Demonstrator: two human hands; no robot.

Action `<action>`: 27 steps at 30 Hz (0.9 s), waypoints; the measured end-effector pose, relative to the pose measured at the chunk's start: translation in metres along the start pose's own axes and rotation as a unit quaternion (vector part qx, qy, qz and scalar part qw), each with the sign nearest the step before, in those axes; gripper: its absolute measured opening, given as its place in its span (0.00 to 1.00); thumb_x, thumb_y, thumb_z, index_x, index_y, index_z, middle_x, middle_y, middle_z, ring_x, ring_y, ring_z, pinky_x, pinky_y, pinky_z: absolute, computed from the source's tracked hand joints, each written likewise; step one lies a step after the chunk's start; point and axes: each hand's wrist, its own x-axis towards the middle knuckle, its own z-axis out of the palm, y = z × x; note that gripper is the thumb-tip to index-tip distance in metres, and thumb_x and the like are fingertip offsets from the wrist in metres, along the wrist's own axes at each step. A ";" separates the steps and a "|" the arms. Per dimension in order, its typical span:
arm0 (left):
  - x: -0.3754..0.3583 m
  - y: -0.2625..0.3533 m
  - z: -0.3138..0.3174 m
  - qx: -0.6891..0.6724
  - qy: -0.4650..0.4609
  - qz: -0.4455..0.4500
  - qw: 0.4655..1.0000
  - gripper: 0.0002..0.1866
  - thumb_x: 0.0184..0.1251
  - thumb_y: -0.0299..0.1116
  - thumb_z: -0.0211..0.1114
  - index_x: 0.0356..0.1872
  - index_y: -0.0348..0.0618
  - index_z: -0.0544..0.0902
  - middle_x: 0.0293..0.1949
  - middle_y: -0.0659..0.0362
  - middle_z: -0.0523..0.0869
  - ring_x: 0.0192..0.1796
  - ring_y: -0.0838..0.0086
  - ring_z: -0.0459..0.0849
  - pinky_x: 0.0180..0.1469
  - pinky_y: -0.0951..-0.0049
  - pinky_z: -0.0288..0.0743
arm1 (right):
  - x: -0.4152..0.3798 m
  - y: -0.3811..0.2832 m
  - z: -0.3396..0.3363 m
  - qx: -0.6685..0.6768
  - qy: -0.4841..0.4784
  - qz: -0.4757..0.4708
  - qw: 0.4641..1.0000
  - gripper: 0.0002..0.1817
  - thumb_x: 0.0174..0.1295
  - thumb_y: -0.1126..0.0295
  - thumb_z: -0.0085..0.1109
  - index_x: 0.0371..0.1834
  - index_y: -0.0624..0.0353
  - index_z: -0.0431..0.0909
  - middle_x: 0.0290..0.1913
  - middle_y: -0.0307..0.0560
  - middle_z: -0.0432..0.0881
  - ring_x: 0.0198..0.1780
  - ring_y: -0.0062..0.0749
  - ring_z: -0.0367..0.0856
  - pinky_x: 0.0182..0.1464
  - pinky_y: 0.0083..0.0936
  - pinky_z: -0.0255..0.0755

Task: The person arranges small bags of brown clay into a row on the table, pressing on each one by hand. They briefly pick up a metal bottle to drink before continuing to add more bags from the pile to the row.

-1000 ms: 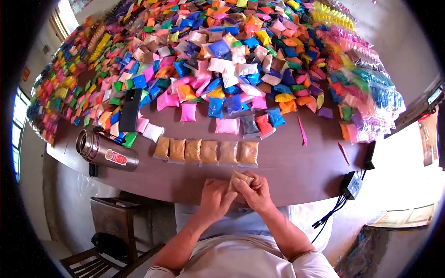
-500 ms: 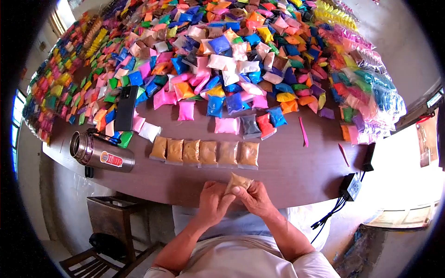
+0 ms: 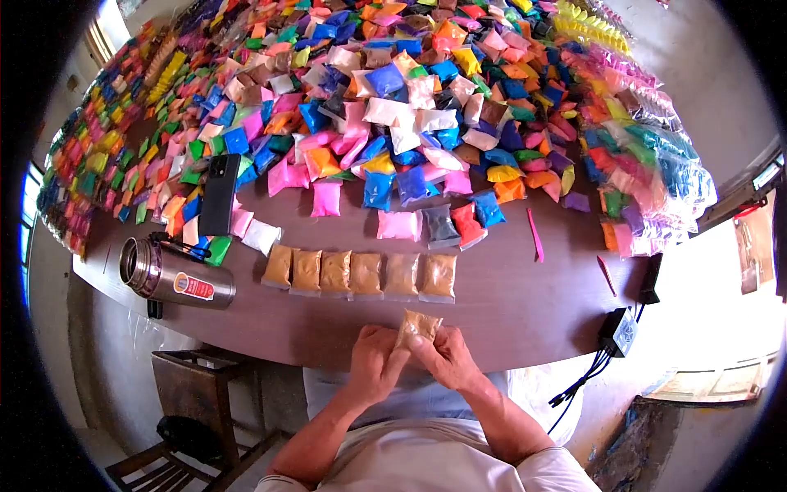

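Near the table's front edge, a small clear packet with tan-brown filling (image 3: 419,325) is held between my two hands. My left hand (image 3: 376,361) pinches its left side, fingers curled under. My right hand (image 3: 448,358) grips the lower right, with the thumb pressed on the packet's face. Some fingertips are hidden behind the packet. Just beyond lies a row of several similar tan packets (image 3: 366,273), side by side. Behind that row are a pink packet (image 3: 399,225), a dark grey packet (image 3: 441,226) and a red packet (image 3: 468,225).
A big heap of colourful packets (image 3: 393,115) covers the table's far side. At left are a steel flask (image 3: 176,275) lying on its side and a black phone (image 3: 220,195). Pink plastic tools (image 3: 534,234) and a black cabled box (image 3: 618,332) are at right. A wooden chair (image 3: 193,394) stands lower left.
The packet in my hands has turned slightly more upright, its face now more towards me. My hands stay in nearly the same place; the view has shifted a little.
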 end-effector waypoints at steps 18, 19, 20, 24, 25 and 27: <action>0.001 0.007 0.005 0.059 -0.033 0.038 0.997 0.20 0.78 0.46 0.52 0.35 0.39 0.81 0.32 0.50 0.82 0.38 0.50 0.80 0.50 0.55 0.69 | -0.004 0.002 -0.007 0.085 -0.064 0.032 0.994 0.15 0.76 0.62 0.55 0.52 0.65 0.77 0.45 0.40 0.80 0.47 0.21 0.74 0.52 0.23 0.71; 0.002 0.009 0.004 0.057 -0.018 0.038 0.997 0.16 0.74 0.42 0.55 0.33 0.41 0.81 0.30 0.52 0.83 0.36 0.52 0.80 0.48 0.56 0.68 | -0.005 -0.005 -0.003 0.117 -0.043 0.027 0.992 0.14 0.77 0.62 0.54 0.46 0.64 0.78 0.41 0.38 0.78 0.43 0.20 0.73 0.47 0.21 0.70; 0.004 0.009 0.004 0.054 -0.001 0.041 0.998 0.11 0.70 0.37 0.58 0.30 0.43 0.81 0.29 0.53 0.83 0.34 0.54 0.80 0.46 0.57 0.68 | -0.005 -0.010 -0.003 0.147 -0.022 0.020 0.989 0.15 0.77 0.62 0.52 0.40 0.63 0.80 0.37 0.36 0.76 0.40 0.19 0.71 0.42 0.20 0.68; 0.000 -0.001 0.005 0.085 -0.021 0.046 0.995 0.10 0.67 0.36 0.62 0.27 0.43 0.80 0.29 0.55 0.83 0.34 0.56 0.81 0.45 0.58 0.68 | -0.020 -0.003 -0.026 0.089 0.041 0.116 0.988 0.12 0.76 0.65 0.54 0.49 0.65 0.79 0.45 0.37 0.80 0.46 0.21 0.75 0.50 0.22 0.72; -0.001 -0.001 0.005 0.066 -0.027 0.043 0.997 0.10 0.66 0.35 0.64 0.26 0.43 0.80 0.28 0.56 0.83 0.34 0.57 0.81 0.45 0.59 0.68 | -0.019 -0.001 -0.038 0.089 0.118 0.083 0.986 0.13 0.76 0.65 0.54 0.49 0.66 0.78 0.44 0.38 0.81 0.45 0.22 0.76 0.49 0.23 0.73; -0.001 -0.002 0.005 0.048 -0.029 0.041 0.998 0.09 0.64 0.34 0.66 0.26 0.43 0.80 0.28 0.57 0.83 0.33 0.59 0.81 0.44 0.59 0.68 | -0.014 -0.007 -0.066 0.087 0.192 0.047 0.976 0.14 0.75 0.65 0.55 0.49 0.67 0.78 0.43 0.39 0.82 0.44 0.22 0.77 0.47 0.25 0.75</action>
